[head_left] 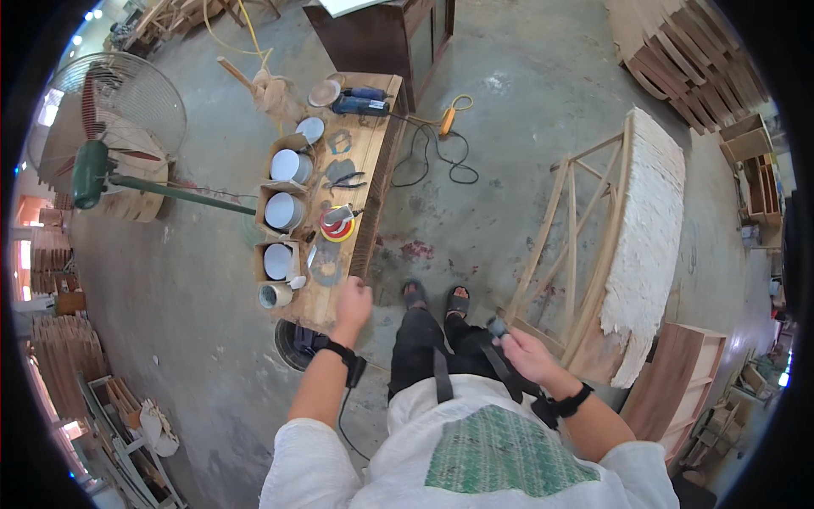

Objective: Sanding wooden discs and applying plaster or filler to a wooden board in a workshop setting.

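My left hand (pixel 354 303) is curled closed beside the near right edge of a narrow wooden workbench (pixel 343 267). Whatever its fingers hold, if anything, is hidden. Low on the right, my right hand (pixel 527 352) grips a small grey-blue object with a rounded end (pixel 498 327), its kind unclear. Along the bench's left side stand white-topped cans (pixel 283 211) in cardboard boxes. Red and yellow tape rolls (pixel 337 226) lie on the bench near a pair of pliers (pixel 346 181). Farther up are blue power tools (pixel 360 105).
A padded wooden frame (pixel 649 229) stands on the right, with a long wooden box (pixel 670 382) below it. A large fan (pixel 93 161) reaches in from the left. A black cord (pixel 437 144) with an orange socket trails over the floor. A dark cabinet (pixel 373 38) stands beyond the bench.
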`<state>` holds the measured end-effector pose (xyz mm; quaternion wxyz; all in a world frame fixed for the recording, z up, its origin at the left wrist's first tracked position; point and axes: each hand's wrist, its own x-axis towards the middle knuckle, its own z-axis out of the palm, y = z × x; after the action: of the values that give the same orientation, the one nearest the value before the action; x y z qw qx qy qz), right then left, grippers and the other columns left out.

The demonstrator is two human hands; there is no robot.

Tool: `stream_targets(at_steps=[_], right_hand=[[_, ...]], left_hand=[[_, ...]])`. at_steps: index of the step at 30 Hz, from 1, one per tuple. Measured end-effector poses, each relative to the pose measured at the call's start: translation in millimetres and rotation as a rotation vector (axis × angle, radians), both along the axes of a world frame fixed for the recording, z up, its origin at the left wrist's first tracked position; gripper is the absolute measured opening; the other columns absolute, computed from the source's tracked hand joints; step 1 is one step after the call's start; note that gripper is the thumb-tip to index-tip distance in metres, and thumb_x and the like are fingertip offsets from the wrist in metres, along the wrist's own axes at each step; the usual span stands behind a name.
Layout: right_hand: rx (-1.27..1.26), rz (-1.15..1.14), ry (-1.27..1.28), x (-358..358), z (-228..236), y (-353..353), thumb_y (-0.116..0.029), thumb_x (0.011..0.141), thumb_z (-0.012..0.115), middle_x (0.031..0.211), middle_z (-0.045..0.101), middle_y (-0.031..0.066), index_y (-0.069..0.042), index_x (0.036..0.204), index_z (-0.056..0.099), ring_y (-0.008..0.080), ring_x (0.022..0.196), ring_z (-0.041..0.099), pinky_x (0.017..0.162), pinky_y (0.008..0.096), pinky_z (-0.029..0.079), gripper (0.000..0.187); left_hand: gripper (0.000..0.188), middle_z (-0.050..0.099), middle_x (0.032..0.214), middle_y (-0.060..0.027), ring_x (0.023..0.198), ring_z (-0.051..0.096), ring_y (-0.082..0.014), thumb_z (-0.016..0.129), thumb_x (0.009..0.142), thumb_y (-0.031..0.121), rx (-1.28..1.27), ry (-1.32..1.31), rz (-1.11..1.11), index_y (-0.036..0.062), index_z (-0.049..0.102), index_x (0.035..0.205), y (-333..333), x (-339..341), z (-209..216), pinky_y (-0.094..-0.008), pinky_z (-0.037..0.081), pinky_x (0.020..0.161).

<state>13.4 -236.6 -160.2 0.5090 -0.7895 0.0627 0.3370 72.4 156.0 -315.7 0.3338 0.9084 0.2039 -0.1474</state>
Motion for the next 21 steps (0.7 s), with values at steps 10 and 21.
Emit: stream_targets(at_steps=[10, 21], right_hand=[[-0.464, -0.148, 0.42, 21, -13, 24, -0.025, 0.1, 0.052, 0.084, 0.065, 0.0168, -0.006, 0.104, 0.063, 0.031, 0.08, 0.063, 0.075, 0.0389, 0.05, 0.023], [-0.248, -0.19, 0.204, 71, -6, 68, -0.026, 0.099, 0.051, 0.088, 0.066, 0.0219, -0.006, 0.11, 0.057, 0.0417, 0.087, 0.064, 0.076, 0.0486, 0.05, 0.024]], left_hand=[[0.037, 0.061, 0.112, -0.0232, 0.105, 0.058, -0.0416, 0.054, 0.083, 0.005, 0.613, -0.009, -0.092, -0.0026, 0.056, 0.119, 180, 155, -170, -0.0492, 0.048, 0.094], [0.017, 0.058, 0.085, -0.0156, 0.073, 0.06, -0.0293, 0.049, 0.088, 0.013, 0.045, 0.04, -0.236, -0.002, 0.057, 0.091, 217, 102, -176, -0.0436, 0.05, 0.066]])
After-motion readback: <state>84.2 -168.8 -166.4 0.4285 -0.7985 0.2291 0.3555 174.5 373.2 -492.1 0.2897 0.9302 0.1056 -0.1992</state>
